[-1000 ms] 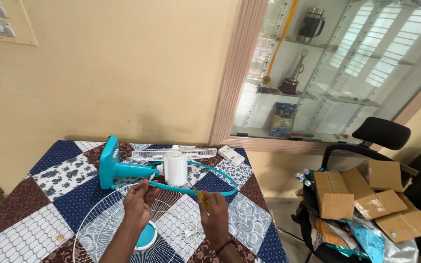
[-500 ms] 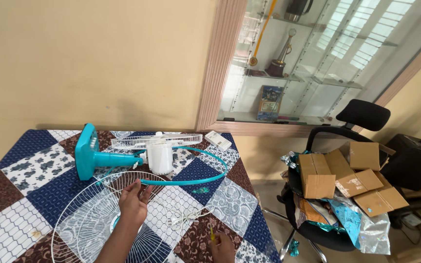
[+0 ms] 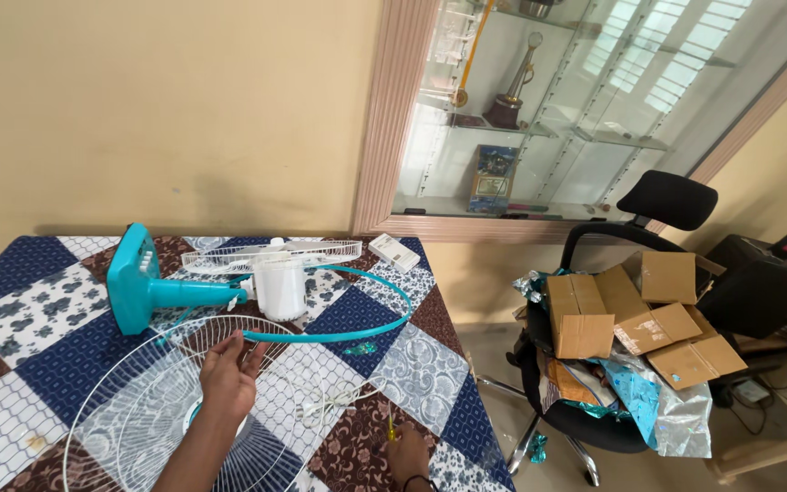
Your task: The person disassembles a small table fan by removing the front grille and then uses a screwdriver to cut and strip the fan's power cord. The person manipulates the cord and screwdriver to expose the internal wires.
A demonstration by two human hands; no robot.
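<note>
My left hand (image 3: 227,375) rests on a round white wire fan grille (image 3: 129,415) lying flat on the patchwork tablecloth (image 3: 29,301), fingers lightly curled on the wires. My right hand (image 3: 406,456) sits at the table's near edge, gripping a small yellow-handled tool (image 3: 391,428). Beyond the grille lies a teal fan stand (image 3: 138,287) on its side, with a white motor housing (image 3: 281,287), a teal ring (image 3: 357,319) and a second white grille (image 3: 270,255). A white cord (image 3: 330,401) trails across the cloth.
A small white box (image 3: 394,251) lies at the table's far right corner. To the right, a black office chair (image 3: 658,205) is heaped with cardboard boxes (image 3: 635,319) and crumpled foil wrapping (image 3: 662,410). A glass display cabinet (image 3: 548,100) fills the wall behind.
My view has swung to the right and dropped. My right hand has pulled back from the grille's middle to the table's near edge. My left hand stays on the grille.
</note>
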